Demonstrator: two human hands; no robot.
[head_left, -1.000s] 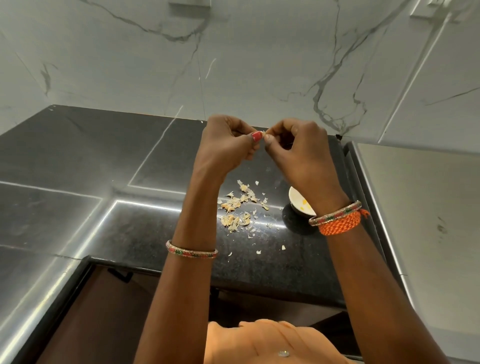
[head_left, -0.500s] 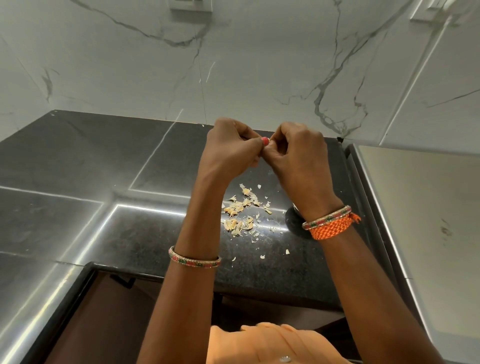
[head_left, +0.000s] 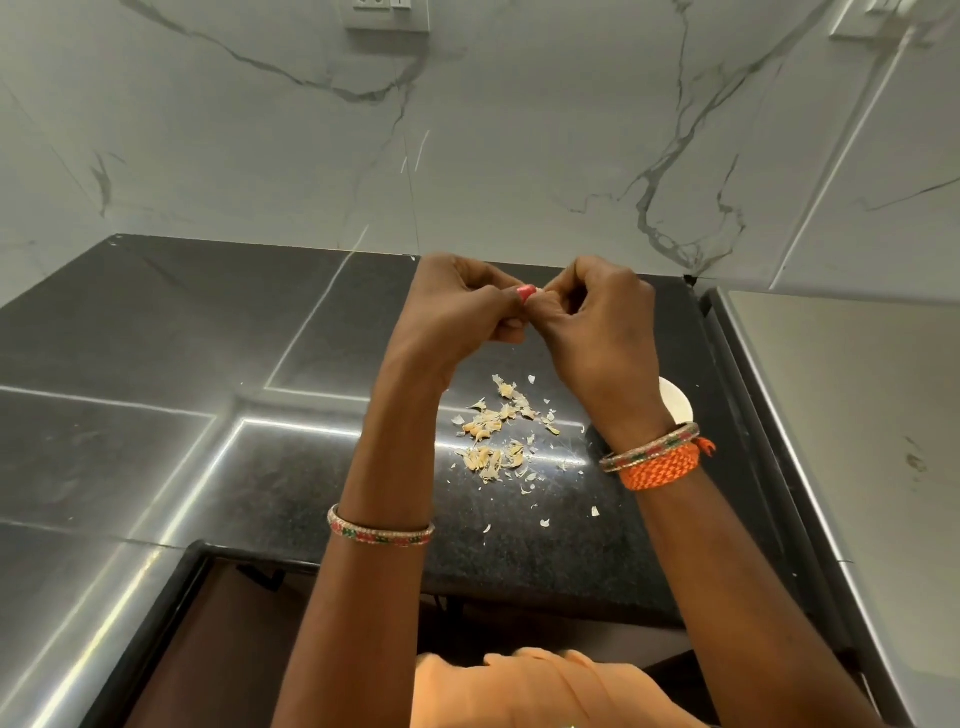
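Pinching small bit (head_left: 538, 291), barely seen | L hand (head_left: 462, 312) + R hand (head_left: 602, 322) fingertips together | above peel scraps (head_left: 498, 436)

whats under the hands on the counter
Pale peel scraps lie scattered on the black counter. The right hand covers most of a white bowl, hiding its contents.
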